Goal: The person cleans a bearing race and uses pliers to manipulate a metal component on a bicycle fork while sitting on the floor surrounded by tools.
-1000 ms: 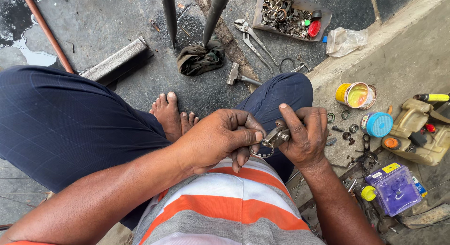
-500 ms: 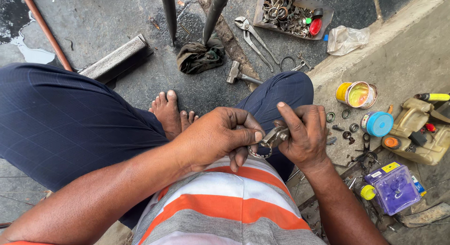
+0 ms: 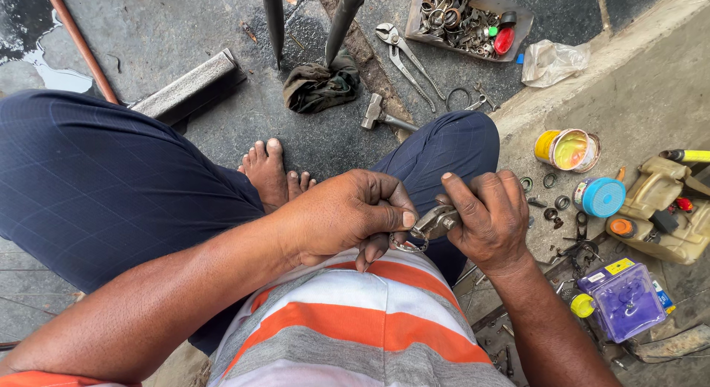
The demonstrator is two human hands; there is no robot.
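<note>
Metal, small and stiff, the part [image 3: 435,223] sits above the lap between both hands. Left hand [image 3: 342,217] fingers are closed on its ring end, right hand [image 3: 484,220] fingers closed on its body. It looks hard, maybe greasy; hold it by the thicker body.

Floor: dark grey concrete [image 3: 185,32], rough and wet, with a puddle [image 3: 44,72] at upper left. A raised, paler concrete ledge [image 3: 651,83] runs along the right side. Lighting: even, diffuse daylight; shadows soft. No walls or windows in view.
</note>
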